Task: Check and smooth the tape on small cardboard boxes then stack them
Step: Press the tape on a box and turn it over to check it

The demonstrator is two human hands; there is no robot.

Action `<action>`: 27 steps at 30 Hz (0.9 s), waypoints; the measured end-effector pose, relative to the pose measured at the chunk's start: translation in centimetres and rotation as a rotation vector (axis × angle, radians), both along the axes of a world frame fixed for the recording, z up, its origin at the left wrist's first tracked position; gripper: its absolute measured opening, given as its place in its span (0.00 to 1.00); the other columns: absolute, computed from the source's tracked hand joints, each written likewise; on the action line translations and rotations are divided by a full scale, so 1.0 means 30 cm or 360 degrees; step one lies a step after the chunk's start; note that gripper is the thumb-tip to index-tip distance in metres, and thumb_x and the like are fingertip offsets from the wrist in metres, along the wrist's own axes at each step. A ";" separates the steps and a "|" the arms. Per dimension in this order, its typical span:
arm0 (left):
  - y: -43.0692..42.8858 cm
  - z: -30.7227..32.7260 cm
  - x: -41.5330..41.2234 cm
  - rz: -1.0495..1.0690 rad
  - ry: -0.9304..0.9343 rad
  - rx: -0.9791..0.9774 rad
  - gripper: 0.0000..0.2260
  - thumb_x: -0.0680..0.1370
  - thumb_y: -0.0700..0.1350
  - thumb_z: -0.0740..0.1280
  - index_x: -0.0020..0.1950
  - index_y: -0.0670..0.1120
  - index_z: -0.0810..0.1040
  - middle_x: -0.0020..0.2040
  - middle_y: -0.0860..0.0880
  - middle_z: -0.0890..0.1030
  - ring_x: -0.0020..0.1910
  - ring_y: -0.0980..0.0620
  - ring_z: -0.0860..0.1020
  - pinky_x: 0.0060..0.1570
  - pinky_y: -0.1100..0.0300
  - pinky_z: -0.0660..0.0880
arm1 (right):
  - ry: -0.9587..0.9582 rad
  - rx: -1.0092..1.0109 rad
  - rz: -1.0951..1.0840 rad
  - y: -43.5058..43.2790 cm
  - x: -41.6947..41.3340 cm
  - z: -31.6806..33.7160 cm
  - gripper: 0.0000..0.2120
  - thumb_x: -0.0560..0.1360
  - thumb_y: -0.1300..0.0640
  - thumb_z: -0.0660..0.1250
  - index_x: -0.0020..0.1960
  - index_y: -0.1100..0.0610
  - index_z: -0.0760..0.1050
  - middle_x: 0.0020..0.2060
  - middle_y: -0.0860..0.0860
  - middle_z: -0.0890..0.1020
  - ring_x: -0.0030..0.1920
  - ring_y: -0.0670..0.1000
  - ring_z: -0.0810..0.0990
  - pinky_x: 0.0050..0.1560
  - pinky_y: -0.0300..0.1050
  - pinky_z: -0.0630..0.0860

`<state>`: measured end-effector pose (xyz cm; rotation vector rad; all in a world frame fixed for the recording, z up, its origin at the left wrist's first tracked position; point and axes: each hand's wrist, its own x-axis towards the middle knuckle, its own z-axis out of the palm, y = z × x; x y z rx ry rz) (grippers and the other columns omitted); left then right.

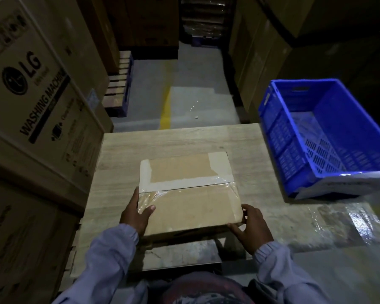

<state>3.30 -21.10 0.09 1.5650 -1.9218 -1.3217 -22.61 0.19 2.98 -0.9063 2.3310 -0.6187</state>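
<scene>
A small flat cardboard box point(189, 191) lies on a wooden table point(180, 139), its near edge reaching over the table's front. Clear tape point(184, 185) runs across the middle of its top and wrinkles at both ends. My left hand point(136, 212) grips the box's near left corner, thumb on the top face. My right hand point(251, 227) holds the near right corner, fingers curled round the edge.
A blue plastic crate point(329, 137) stands tilted at the right, holding nothing I can see. Large appliance cartons point(33, 88) are stacked close on the left. More cartons point(261, 58) line the right side. A floor aisle with a yellow line point(165, 108) and a pallet point(119, 84) lies beyond the table.
</scene>
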 end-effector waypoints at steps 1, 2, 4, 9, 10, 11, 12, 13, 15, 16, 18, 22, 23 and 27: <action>0.001 -0.003 -0.003 0.0010 -0.0047 -0.0006 0.33 0.77 0.46 0.70 0.78 0.56 0.58 0.66 0.48 0.76 0.62 0.46 0.75 0.59 0.55 0.70 | 0.0002 -0.0009 -0.0001 0.006 0.002 -0.005 0.32 0.70 0.51 0.75 0.68 0.55 0.66 0.61 0.54 0.70 0.52 0.50 0.76 0.55 0.45 0.76; 0.001 -0.011 -0.005 0.0018 -0.0104 -0.0028 0.34 0.77 0.47 0.69 0.78 0.56 0.56 0.68 0.47 0.74 0.63 0.45 0.74 0.61 0.55 0.70 | -0.0001 -0.0020 -0.0003 0.009 0.001 -0.006 0.32 0.70 0.52 0.76 0.68 0.55 0.66 0.61 0.54 0.70 0.52 0.50 0.77 0.55 0.46 0.76; 0.021 -0.016 -0.012 0.0006 -0.0233 -0.0133 0.35 0.78 0.48 0.68 0.79 0.53 0.52 0.72 0.45 0.70 0.67 0.42 0.72 0.63 0.56 0.68 | -0.0002 -0.0036 0.0001 0.009 -0.005 -0.009 0.32 0.69 0.52 0.76 0.68 0.54 0.66 0.60 0.54 0.71 0.52 0.50 0.77 0.55 0.48 0.77; 0.069 -0.037 -0.012 -0.0290 -0.0460 -0.0384 0.40 0.78 0.55 0.64 0.79 0.43 0.44 0.79 0.45 0.41 0.77 0.39 0.54 0.72 0.53 0.57 | 0.0004 -0.0061 0.0037 0.002 -0.023 -0.025 0.34 0.68 0.49 0.76 0.69 0.55 0.66 0.60 0.54 0.71 0.54 0.50 0.75 0.55 0.43 0.74; 0.076 -0.046 -0.008 -0.0355 -0.0507 -0.0423 0.41 0.76 0.59 0.62 0.79 0.42 0.44 0.79 0.45 0.39 0.77 0.39 0.53 0.72 0.51 0.58 | 0.0018 -0.0071 0.0049 0.001 -0.024 -0.028 0.34 0.69 0.48 0.76 0.69 0.56 0.66 0.60 0.54 0.71 0.53 0.49 0.73 0.53 0.41 0.72; 0.086 -0.050 -0.003 -0.0409 -0.0563 -0.0454 0.42 0.75 0.63 0.58 0.79 0.42 0.44 0.78 0.45 0.37 0.77 0.38 0.53 0.72 0.50 0.58 | 0.0034 -0.0079 0.0070 -0.001 -0.023 -0.031 0.34 0.69 0.48 0.76 0.69 0.56 0.66 0.60 0.53 0.71 0.53 0.48 0.71 0.52 0.37 0.70; 0.096 -0.061 0.004 -0.0455 -0.0624 -0.0487 0.43 0.73 0.66 0.55 0.79 0.42 0.44 0.78 0.45 0.36 0.77 0.39 0.51 0.72 0.50 0.57 | 0.0058 -0.0089 0.0097 -0.004 -0.022 -0.032 0.33 0.69 0.48 0.76 0.69 0.56 0.66 0.59 0.52 0.71 0.53 0.47 0.70 0.49 0.33 0.68; 0.109 -0.064 0.009 -0.0484 -0.0687 -0.0536 0.43 0.73 0.68 0.51 0.79 0.43 0.44 0.77 0.46 0.36 0.77 0.41 0.49 0.72 0.50 0.55 | 0.0102 -0.0111 0.0132 -0.006 -0.018 -0.032 0.33 0.69 0.48 0.76 0.68 0.56 0.66 0.59 0.52 0.71 0.54 0.47 0.70 0.48 0.31 0.68; 0.134 -0.070 0.017 -0.0524 -0.0765 -0.0721 0.40 0.74 0.66 0.49 0.79 0.43 0.49 0.78 0.46 0.42 0.78 0.46 0.46 0.73 0.53 0.50 | 0.0381 -0.0151 0.0294 -0.019 -0.009 -0.037 0.33 0.68 0.47 0.77 0.67 0.59 0.69 0.62 0.55 0.73 0.60 0.54 0.74 0.56 0.41 0.75; 0.145 -0.068 0.020 -0.0571 -0.0790 -0.0805 0.36 0.76 0.62 0.50 0.79 0.42 0.53 0.79 0.44 0.48 0.78 0.48 0.45 0.72 0.54 0.47 | 0.0548 -0.0152 0.0410 -0.028 -0.004 -0.048 0.34 0.66 0.47 0.77 0.66 0.61 0.71 0.63 0.59 0.74 0.62 0.59 0.75 0.59 0.51 0.76; 0.163 -0.053 0.020 -0.0704 -0.0856 -0.0907 0.31 0.78 0.57 0.52 0.77 0.43 0.56 0.78 0.44 0.58 0.78 0.53 0.43 0.72 0.56 0.45 | 0.0777 -0.0207 0.0606 -0.049 0.013 -0.059 0.34 0.64 0.49 0.78 0.65 0.63 0.74 0.64 0.63 0.75 0.62 0.62 0.76 0.60 0.57 0.76; 0.166 -0.026 0.028 -0.0847 -0.0892 -0.0927 0.29 0.77 0.55 0.53 0.76 0.44 0.58 0.76 0.45 0.64 0.76 0.50 0.55 0.71 0.53 0.48 | 0.0835 -0.0205 0.0895 -0.090 0.090 -0.092 0.31 0.69 0.46 0.71 0.66 0.61 0.74 0.67 0.61 0.74 0.66 0.64 0.74 0.58 0.61 0.76; 0.164 -0.022 0.031 -0.0866 -0.0885 -0.0911 0.29 0.77 0.56 0.54 0.76 0.44 0.59 0.76 0.45 0.63 0.75 0.50 0.56 0.71 0.53 0.48 | 0.0852 -0.0158 0.0939 -0.096 0.105 -0.100 0.30 0.70 0.44 0.67 0.66 0.60 0.73 0.67 0.61 0.73 0.66 0.64 0.73 0.58 0.62 0.76; 0.151 -0.034 0.036 -0.0843 -0.0806 -0.0870 0.29 0.77 0.57 0.55 0.75 0.44 0.64 0.76 0.47 0.64 0.75 0.51 0.56 0.72 0.55 0.45 | 0.0910 -0.0141 0.0941 -0.106 0.107 -0.113 0.33 0.80 0.37 0.45 0.66 0.58 0.74 0.67 0.60 0.74 0.67 0.62 0.73 0.60 0.58 0.73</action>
